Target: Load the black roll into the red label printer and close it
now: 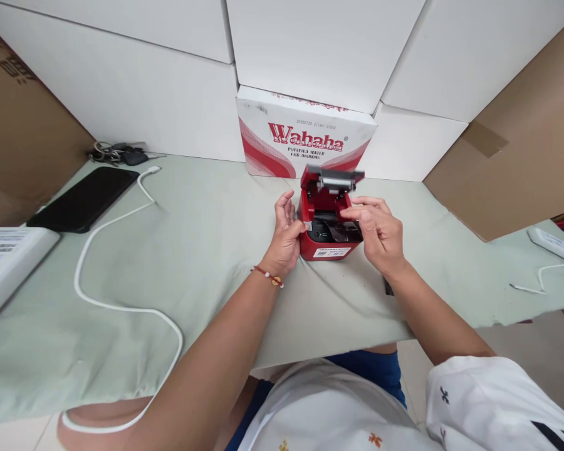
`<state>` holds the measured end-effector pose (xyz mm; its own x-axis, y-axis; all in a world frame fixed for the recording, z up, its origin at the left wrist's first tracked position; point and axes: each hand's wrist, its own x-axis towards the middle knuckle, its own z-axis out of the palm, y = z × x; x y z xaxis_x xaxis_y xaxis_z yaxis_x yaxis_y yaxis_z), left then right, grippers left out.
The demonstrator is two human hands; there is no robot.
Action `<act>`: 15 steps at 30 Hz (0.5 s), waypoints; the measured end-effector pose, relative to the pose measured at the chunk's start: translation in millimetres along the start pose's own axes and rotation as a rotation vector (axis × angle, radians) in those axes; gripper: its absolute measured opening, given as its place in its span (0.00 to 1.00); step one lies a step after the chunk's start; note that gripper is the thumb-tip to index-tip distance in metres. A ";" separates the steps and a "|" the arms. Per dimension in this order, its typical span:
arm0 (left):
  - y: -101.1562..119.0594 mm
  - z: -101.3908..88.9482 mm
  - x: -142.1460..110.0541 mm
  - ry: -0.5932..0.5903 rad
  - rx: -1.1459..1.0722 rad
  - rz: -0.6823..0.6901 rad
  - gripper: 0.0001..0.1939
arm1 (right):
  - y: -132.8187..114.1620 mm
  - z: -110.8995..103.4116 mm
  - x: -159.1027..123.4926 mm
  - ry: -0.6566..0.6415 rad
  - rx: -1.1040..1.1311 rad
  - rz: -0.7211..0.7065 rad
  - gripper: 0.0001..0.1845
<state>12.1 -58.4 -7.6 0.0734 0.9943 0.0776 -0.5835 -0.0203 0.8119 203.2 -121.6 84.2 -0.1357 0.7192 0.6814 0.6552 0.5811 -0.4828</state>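
Observation:
A small red label printer [331, 250] stands on the cloth-covered table with its lid [334, 178] tilted up. Its inside shows a roller and a dark, glossy front panel. My left hand [287, 235] grips the printer's left side, the thumb pressed on the front left corner. At the right side, my right hand [380, 232] has its fingers stretched out and apart, the fingertips reaching over the edge of the open compartment. Whether those fingertips touch the inside is hard to make out.
Behind the printer stands a white and red water carton [305, 134]. A black phone [84, 199], keys [122, 152], a white cable [117, 305] and a white box [12, 263] lie to the left. On the right are a cardboard panel [512, 138] and a white device [549, 243] with a cable.

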 end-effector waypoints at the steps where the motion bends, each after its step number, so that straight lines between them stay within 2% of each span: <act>1: -0.1 0.9 -0.4 -0.007 -0.005 -0.002 0.42 | -1.3 -1.5 3.7 -0.042 -0.012 -0.001 0.34; 4: 0.4 4.7 -1.9 -0.029 -0.036 0.013 0.35 | -0.4 -5.6 25.7 -0.221 -0.122 0.087 0.25; 7: 1.7 7.3 -3.0 -0.026 -0.051 0.007 0.32 | 7.2 -4.4 64.0 -0.540 -0.299 0.265 0.16; 9: 2.5 7.6 -3.1 -0.018 -0.046 -0.004 0.32 | 11.8 2.3 91.0 -0.736 -0.413 0.331 0.16; 12: 2.6 6.7 -1.9 -0.013 -0.038 -0.003 0.33 | 12.3 20.9 118.6 -1.004 -0.559 0.316 0.19; 14: 2.3 5.8 -1.0 -0.017 -0.028 0.000 0.33 | 9.4 34.8 125.1 -1.129 -0.623 0.295 0.21; 15: 2.1 5.3 -0.6 -0.017 -0.022 -0.001 0.33 | 7.6 40.2 125.4 -1.151 -0.646 0.291 0.20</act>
<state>15.2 -59.6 -2.9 0.0879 0.9923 0.0868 -0.6008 -0.0167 0.7992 161.3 -11.7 143.9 -0.2658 0.8782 -0.3977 0.9528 0.3020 0.0301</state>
